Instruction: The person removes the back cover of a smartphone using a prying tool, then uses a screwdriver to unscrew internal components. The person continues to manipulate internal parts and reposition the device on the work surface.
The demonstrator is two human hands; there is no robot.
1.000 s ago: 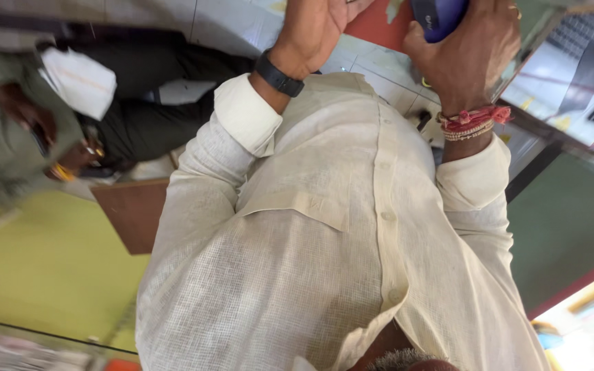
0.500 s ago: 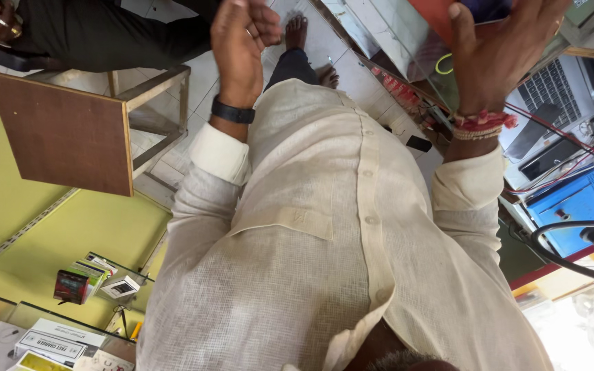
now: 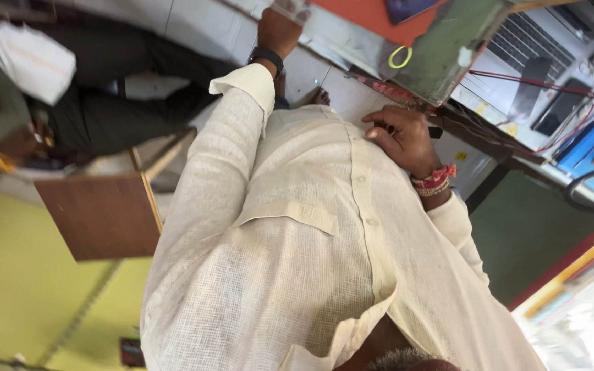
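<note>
shirt (image 3: 311, 227): cream, loose open weave, buttoned front w/ chest pocket flap; worn on the person's own torso, fills mid frame.
handling (est.): soft, light, no stiffness; creases and bunches under a pinch. Not slippery, not fragile, but the weave could snag. Best hold looks to be the button placket or hem edge, where the cloth is doubled.
right hand (image 3: 400, 137): rests on shirt front just beside the placket. Fingers curled in together, knuckles on cloth. Red thread bands at wrist.
small dark item (image 3: 436, 131): pokes out at far side of right hand; can't tell if gripped or only behind it.
left hand (image 3: 280, 27): stretched out to desk edge, black watch on wrist, cuff folded back. Fingertips at frame top on a pale object (image 3: 290, 8), mostly cut off; can't tell if hand is closed on it.
desk (image 3: 352, 48): pale edge, orange mat (image 3: 366, 14) on top, yellow ring (image 3: 400, 57) near its rim.
further out: laptop (image 3: 517, 48), red cable (image 3: 537, 82).
floor side: bare toes (image 3: 321, 96) on pale tiles; wooden stool (image 3: 101, 213) on left.
other person (image 3: 104, 110): seated on left, dark trousers, well apart from both hands.
</note>
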